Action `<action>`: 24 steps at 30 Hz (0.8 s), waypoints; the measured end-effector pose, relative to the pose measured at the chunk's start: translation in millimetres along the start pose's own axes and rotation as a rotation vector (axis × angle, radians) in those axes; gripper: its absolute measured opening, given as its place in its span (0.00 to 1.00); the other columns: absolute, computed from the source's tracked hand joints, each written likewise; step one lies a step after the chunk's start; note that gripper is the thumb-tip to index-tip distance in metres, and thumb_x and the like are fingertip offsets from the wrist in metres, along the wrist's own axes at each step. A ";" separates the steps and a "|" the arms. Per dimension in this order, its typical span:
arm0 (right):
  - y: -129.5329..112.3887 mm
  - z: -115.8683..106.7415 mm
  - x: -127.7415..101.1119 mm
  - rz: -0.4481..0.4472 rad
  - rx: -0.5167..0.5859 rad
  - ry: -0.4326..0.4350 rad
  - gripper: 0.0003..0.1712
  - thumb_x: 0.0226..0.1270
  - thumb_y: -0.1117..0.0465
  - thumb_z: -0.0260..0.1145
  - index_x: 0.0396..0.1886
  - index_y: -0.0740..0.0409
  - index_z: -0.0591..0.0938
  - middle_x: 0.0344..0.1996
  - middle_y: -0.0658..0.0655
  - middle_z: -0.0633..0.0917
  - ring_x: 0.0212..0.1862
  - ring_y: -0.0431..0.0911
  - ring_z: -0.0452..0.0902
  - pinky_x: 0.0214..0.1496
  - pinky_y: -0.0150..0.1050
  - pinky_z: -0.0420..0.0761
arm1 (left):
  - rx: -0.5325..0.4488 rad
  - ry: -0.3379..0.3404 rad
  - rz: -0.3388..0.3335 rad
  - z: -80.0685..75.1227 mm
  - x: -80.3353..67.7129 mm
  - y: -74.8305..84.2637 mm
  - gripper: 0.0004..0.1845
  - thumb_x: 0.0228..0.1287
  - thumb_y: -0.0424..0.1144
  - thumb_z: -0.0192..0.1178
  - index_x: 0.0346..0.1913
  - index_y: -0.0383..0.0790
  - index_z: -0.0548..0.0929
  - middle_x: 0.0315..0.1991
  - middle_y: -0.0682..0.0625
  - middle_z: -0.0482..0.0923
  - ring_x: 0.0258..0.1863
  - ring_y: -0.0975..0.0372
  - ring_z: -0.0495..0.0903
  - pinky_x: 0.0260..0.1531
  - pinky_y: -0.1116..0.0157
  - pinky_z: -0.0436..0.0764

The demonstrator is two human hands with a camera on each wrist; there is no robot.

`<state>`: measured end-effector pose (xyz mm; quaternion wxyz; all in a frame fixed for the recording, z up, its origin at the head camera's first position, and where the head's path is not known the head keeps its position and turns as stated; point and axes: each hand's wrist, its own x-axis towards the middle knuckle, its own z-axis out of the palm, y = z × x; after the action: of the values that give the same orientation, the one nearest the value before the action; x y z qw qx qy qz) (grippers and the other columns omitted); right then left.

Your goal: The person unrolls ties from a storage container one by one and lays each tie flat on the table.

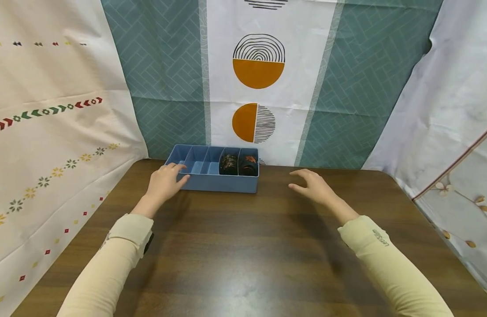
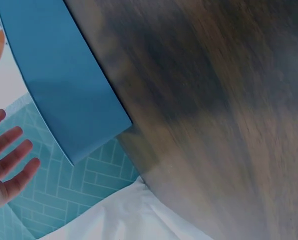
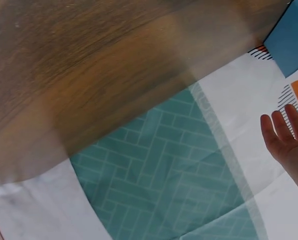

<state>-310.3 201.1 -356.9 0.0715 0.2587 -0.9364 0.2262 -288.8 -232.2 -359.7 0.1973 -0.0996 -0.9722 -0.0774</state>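
Note:
A blue divided tray (image 1: 223,184) stands at the far side of the brown table (image 1: 243,251). Its two right compartments hold dark patterned rolled items (image 1: 228,164) (image 1: 248,165); the left compartments look empty. My left hand (image 1: 166,179) is at the tray's left front corner, fingers relaxed and holding nothing. In the left wrist view its straight fingers (image 2: 11,162) lie just off the tray's blue wall (image 2: 64,85). My right hand (image 1: 310,184) hovers over the table, right of the tray, fingers spread. The right wrist view shows its fingers (image 3: 283,135) and a tray corner (image 3: 291,47).
Patterned cloth backdrops (image 1: 259,75) hang behind the table and along both sides. The table's right edge (image 1: 421,211) runs close to a floral cloth. Bare wood lies between me and the tray.

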 end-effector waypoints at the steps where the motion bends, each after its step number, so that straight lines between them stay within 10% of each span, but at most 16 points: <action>1: -1.3 0.2 0.7 -0.007 -0.002 0.004 0.27 0.65 0.52 0.63 0.59 0.64 0.75 0.58 0.66 0.76 0.63 0.62 0.68 0.65 0.58 0.67 | 0.001 0.001 0.000 -0.6 0.0 -0.4 0.19 0.63 0.47 0.59 0.52 0.38 0.81 0.49 0.36 0.80 0.45 0.41 0.79 0.37 0.46 0.80; 24: -39.6 7.5 28.4 -0.153 -0.034 -0.029 0.24 0.65 0.53 0.64 0.56 0.63 0.78 0.54 0.62 0.81 0.59 0.57 0.73 0.63 0.53 0.71 | -0.058 -0.014 -0.034 -2.8 28.0 -9.8 0.18 0.66 0.44 0.55 0.50 0.35 0.81 0.46 0.35 0.80 0.44 0.41 0.79 0.40 0.46 0.79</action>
<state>-314.2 154.6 -341.1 0.0792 0.3314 -0.9185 0.2005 -315.2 -237.7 -347.1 0.1862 -0.0890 -0.9725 -0.1081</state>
